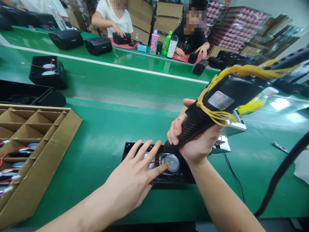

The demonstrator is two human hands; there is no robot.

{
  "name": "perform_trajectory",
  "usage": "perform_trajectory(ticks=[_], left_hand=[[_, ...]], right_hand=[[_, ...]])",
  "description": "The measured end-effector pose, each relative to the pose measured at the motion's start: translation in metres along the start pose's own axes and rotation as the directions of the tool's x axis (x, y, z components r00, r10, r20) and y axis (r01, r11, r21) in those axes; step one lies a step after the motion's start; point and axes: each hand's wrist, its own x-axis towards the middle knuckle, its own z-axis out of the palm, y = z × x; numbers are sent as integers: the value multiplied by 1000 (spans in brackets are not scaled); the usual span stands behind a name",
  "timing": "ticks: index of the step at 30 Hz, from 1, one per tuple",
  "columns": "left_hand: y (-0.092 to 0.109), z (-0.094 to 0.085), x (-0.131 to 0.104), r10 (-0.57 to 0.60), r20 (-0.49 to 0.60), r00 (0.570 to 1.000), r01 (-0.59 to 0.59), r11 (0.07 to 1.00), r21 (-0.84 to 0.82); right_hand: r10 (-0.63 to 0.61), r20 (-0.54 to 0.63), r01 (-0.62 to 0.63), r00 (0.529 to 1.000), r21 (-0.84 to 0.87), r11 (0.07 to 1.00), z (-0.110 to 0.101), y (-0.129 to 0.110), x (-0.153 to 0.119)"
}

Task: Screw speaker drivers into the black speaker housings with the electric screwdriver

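Observation:
A black speaker panel [185, 172] lies on the green table in front of me, with a round silver speaker driver [172, 163] and a second one partly covered by fingers. My left hand [138, 172] rests on the panel, fingers spread across it. In my right hand [195, 138] is a black electric screwdriver [200, 119] wrapped with yellow bands. It slants down to the left, its tip end at the panel's upper edge, beside the silver driver. The exact tip contact cannot be made out.
A cardboard divider box [55, 145] with speaker drivers stands at the left. Behind it are an open black housing [48, 72] and a long black case [24, 95]. A black cable [285, 174] curves at the right. Two people work across the table, beside bottles.

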Motion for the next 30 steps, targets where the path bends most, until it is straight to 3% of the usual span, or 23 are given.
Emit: perform_trajectory(ticks=[12,18,30], left_hand=[[1,-3,0,-5,-23,1000,4,1000,-7],[-2,-3,1,8,-37,999,-8,1000,-2],[-3,-3,-1,9,-44,999,-9,1000,3]], right_hand=[[32,49,-33,998,15,999,-1,4,-5],[143,153,-148,978,22,989,3,3,-7],[180,277,-193,944,19,981,-8,18,-12]])
